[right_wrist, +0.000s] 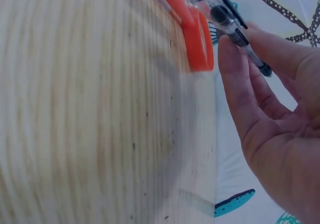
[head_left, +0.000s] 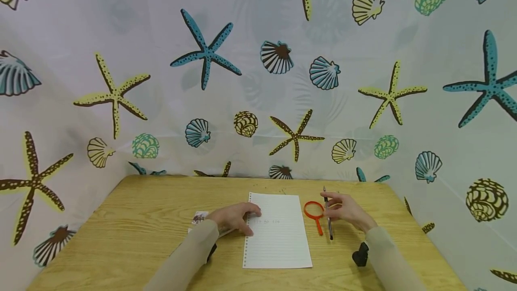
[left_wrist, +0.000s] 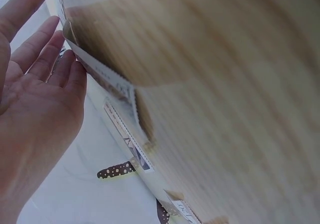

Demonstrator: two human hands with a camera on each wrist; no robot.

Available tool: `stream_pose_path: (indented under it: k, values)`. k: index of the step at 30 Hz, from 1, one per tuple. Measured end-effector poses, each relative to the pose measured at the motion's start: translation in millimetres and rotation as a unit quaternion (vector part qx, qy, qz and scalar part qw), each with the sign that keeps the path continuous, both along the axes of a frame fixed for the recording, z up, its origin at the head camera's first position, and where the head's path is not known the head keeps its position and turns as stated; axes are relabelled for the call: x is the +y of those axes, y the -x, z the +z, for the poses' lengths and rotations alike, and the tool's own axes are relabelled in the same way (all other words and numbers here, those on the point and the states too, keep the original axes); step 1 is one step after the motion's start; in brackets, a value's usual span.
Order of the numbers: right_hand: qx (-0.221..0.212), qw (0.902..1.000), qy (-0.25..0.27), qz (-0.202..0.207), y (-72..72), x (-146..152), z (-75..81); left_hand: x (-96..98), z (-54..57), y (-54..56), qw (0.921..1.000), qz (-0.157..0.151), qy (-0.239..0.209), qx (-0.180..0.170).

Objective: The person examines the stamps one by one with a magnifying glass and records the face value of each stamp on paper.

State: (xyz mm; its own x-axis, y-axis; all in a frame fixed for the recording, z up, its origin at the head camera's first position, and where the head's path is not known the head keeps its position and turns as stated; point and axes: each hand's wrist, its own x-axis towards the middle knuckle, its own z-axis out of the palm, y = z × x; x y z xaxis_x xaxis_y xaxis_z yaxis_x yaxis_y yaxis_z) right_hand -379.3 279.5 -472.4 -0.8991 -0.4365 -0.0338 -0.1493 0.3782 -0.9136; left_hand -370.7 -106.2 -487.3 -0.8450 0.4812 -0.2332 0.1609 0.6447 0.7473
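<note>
A sheet of lined, hole-edged paper [head_left: 278, 246] lies before me with a short row of faint handwriting. My left hand [head_left: 236, 217] rests on its left edge, thumb and fingers spread and lightly bent, gripping nothing. My right hand [head_left: 347, 210] pinches a clear-barrelled pen [head_left: 329, 226] with black ends between thumb and fingers, to the right of the paper. In the right wrist view the pen [right_wrist: 232, 29] slants across the fingertips. Between paper and right hand lies a red magnifying glass [head_left: 318, 226].
Small printed papers with toothed edges, like postage stamps [head_left: 199, 217], lie by the left hand; one stamp [left_wrist: 107, 79] curls up from the wooden table [head_left: 153, 210]. A cloth [head_left: 250, 89] with starfish and shells hangs behind the table and along its sides.
</note>
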Motion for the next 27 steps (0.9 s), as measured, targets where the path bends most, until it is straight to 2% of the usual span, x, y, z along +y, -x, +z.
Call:
stream_pose_path:
  k: [8, 16, 27]
  values:
    - [0.003, 0.9996, -0.024, 0.013, 3.3, 15.8, -5.3, 1.1, 0.7, -0.4, 0.9999, -0.008, 0.004, 0.006]
    - [0.001, 0.9976, -0.069, 0.000, 8.9, 26.4, -12.8, 0.4, 1.4, -0.2, 0.9999, -0.008, -0.006, 0.008]
    - [-0.005, 0.9987, -0.048, -0.014, 11.3, 30.4, -20.7, 0.0, -1.6, 1.9, 1.0000, -0.002, -0.002, -0.001]
